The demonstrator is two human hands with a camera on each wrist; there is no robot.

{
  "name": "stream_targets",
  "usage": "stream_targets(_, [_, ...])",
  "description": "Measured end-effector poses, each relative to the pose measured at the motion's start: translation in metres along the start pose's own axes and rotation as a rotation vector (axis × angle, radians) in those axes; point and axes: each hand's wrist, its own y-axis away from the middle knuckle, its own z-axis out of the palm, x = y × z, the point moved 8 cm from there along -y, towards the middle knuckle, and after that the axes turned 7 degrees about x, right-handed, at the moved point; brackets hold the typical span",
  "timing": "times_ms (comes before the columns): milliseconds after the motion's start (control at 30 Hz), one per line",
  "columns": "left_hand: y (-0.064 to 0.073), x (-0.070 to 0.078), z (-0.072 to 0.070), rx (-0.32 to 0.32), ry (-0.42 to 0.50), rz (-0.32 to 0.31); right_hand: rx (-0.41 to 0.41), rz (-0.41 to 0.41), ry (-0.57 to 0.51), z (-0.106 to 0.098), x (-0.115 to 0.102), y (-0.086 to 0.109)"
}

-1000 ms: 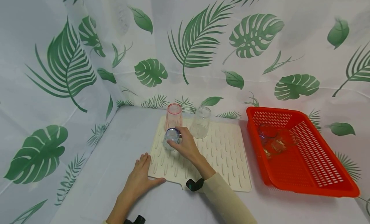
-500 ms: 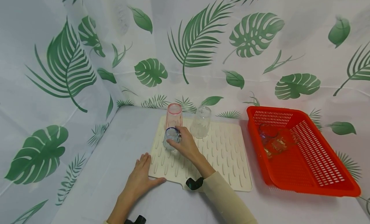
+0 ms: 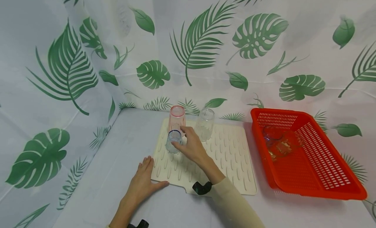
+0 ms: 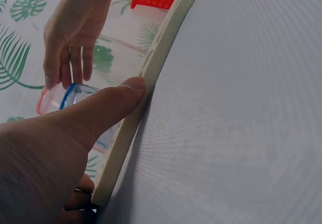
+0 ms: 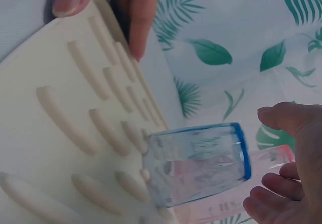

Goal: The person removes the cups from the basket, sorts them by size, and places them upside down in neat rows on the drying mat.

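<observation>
- Leaf-printed sheet [image 3: 202,90]: bounds the space at the back and on the left, close behind the tall glasses.
- Worktop [image 3: 108,156]: a wide white strip runs between the sheet's left side and the mat, with more of it showing along the front.
- Ribbed mat [image 3: 229,156]: cream, flat; its right edge lies just beside the basket, the gap widening towards the front. Ribbed surface stretches from the right hand to that edge.
- Red basket [image 3: 320,193]: its high perforated walls stand to the right of the mat, with glassware [image 3: 283,147] at the left inside.
- Clear glass [image 3: 205,126] and pink-rimmed glass [image 3: 177,118]: both upright on the rear of the mat, a gap between them.
- Blue-rimmed glass [image 5: 206,163]: shorter, upright near the mat's left edge, in front of the pink-rimmed one; whether those two touch cannot be told.
- Right hand [image 3: 194,148]: fingers parted from the thumb in a wide curve beside the blue rim, gripping nothing; the right wrist view shows a gap to the glass.
- Left hand [image 3: 141,182]: fingers extended along the mat's left edge, thumb spread wide and resting on its front edge.
</observation>
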Motion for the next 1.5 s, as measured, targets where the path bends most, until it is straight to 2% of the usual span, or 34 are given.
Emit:
stream_targets(167, [0.001,-0.001,0.001,-0.014,0.004,-0.018,0.023,-0.011,0.000,-0.017,-0.007,0.001])
stream_targets(367, [0.001,0.000,-0.002,0.001,0.009,-0.009,0.033,0.006,-0.007,-0.041,-0.013,0.000])
stream_targets(633, [0.000,0.000,0.000,-0.010,0.014,-0.020,0.078,0.021,0.034,-0.082,-0.015,-0.003])
stream_targets(800, [0.000,0.001,-0.001,-0.004,0.024,-0.015,0.122,-0.004,0.066,-0.108,-0.016,-0.002])
stream_targets(1167, [0.000,0.001,-0.002,-0.016,0.012,-0.011,0.230,-0.018,0.172,-0.156,0.001,0.004])
stream_targets(1300, [-0.001,0.001,-0.002,-0.018,0.013,-0.013,0.241,0.024,0.197,-0.172,0.008,0.007])
stream_targets(1500, [0.000,0.000,-0.001,-0.019,0.014,-0.014,0.259,0.103,0.162,-0.197,0.022,0.013])
